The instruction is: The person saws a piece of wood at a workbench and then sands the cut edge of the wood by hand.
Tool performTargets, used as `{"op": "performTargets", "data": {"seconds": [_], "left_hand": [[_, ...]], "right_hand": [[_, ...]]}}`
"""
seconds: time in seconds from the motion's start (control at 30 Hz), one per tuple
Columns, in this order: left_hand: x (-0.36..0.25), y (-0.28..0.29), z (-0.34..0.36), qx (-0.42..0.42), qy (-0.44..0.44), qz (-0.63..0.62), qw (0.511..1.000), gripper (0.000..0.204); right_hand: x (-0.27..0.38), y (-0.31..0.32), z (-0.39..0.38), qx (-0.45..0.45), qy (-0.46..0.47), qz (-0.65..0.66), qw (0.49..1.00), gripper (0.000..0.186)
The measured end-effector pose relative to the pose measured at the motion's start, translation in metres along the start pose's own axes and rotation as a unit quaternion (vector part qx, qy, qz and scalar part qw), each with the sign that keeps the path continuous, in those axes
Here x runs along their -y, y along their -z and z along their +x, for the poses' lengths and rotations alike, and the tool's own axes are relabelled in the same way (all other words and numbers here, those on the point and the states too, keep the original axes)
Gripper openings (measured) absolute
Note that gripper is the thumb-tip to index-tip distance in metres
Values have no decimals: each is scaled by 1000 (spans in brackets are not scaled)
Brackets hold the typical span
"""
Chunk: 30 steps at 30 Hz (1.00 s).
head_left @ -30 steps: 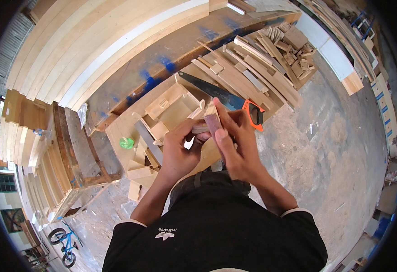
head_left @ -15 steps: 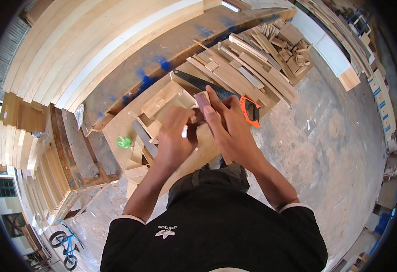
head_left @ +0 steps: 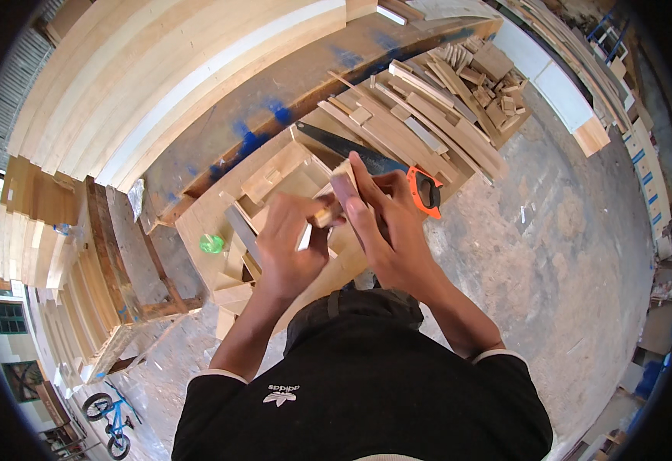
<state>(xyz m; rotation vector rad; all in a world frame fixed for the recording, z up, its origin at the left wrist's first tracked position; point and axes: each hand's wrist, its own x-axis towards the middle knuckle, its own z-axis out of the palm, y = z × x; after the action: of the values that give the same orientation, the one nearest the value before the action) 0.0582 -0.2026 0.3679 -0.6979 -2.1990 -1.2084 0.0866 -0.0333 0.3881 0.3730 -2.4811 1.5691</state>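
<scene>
My right hand (head_left: pixel 393 230) grips a narrow wooden block with a purplish-brown face (head_left: pixel 344 187), tilted upright with the fingers stretched along it. Close beside it, my left hand (head_left: pixel 291 250) is closed round a small pale wood piece (head_left: pixel 324 214), mostly hidden by the fingers. A thin white edge shows at the left palm; its kind is unclear. The two held pieces are near each other, and I cannot tell whether they touch. Beyond my hands lies a handsaw (head_left: pixel 344 144) with an orange and black handle (head_left: pixel 426 192).
Below my hands is a low wooden work surface (head_left: pixel 198 217) with small wooden frames and offcuts. Long strips (head_left: pixel 420 123) and a scrap pile (head_left: pixel 497 96) lie at the far right. A green plastic object (head_left: pixel 211 243) sits left. Large stacked boards (head_left: pixel 159 84) rise at the far left.
My left hand has shifted slightly left and down, away from the block, so the small pale wood piece shows more. The right hand keeps its grip nearly in place.
</scene>
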Motion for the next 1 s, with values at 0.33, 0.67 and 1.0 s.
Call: {"op": "performTargets", "data": {"seconds": [0.33,0.67,1.0], "left_hand": [[9,-1,-4,-14,-39,33,999,26],[2,-8,-13,50,301,-386,870,35],[6,-7,-12,88,343,-445,822,23]], "right_hand": [[-6,-16,-7,-10,30,-67,997,49],[-21,17,9,-58,-69,128,988,53],[-7,12,-7,32,27,0,999,51]]}}
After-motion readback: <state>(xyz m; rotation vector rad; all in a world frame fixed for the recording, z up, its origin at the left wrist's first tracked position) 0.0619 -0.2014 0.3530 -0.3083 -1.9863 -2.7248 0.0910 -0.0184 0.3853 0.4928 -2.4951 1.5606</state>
